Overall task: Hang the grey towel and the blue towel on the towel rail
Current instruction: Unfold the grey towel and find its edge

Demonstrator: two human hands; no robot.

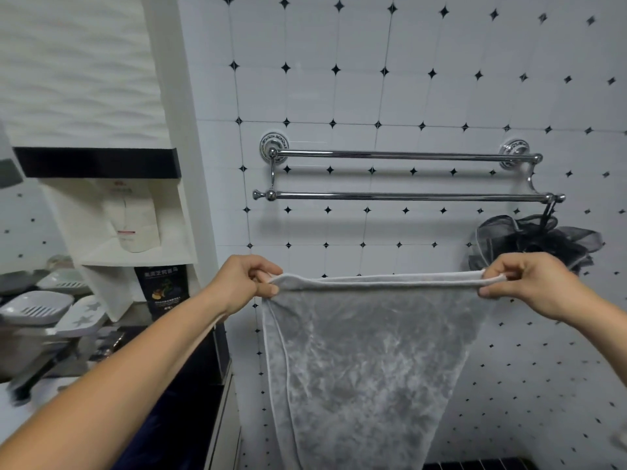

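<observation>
While the person holds a fluffy grey towel with pale piped edging (pixel 369 361) spread between both hands, its top edge runs almost level and taut in front of the wall. That edge lies below the chrome double-bar towel rail (pixel 407 197) and is apart from it, touching neither bar.

The left hand (pixel 247 279) pinches the towel's upper left corner, fingers curled over the hem and the thumb pressed in beneath. The right hand (pixel 529 283) grips the upper right corner the same way, with the hem gathered between thumb and bent fingers. From this edge the cloth hangs straight down, narrowing towards the bottom of the view, where its lower end is cut off.

The rail is fixed to a white tiled wall with small black diamond insets (pixel 424 96). A black mesh bath sponge (pixel 529 239) hangs by a cord from the right end of the lower bar, just above and behind the right hand.

To the left, a white recessed shelf holds a pale plastic bottle (pixel 132 218), with a dark printed pouch (pixel 166 290) standing below it. Grey and white soap dishes (pixel 34 308) sit on a rack at the far left.
</observation>
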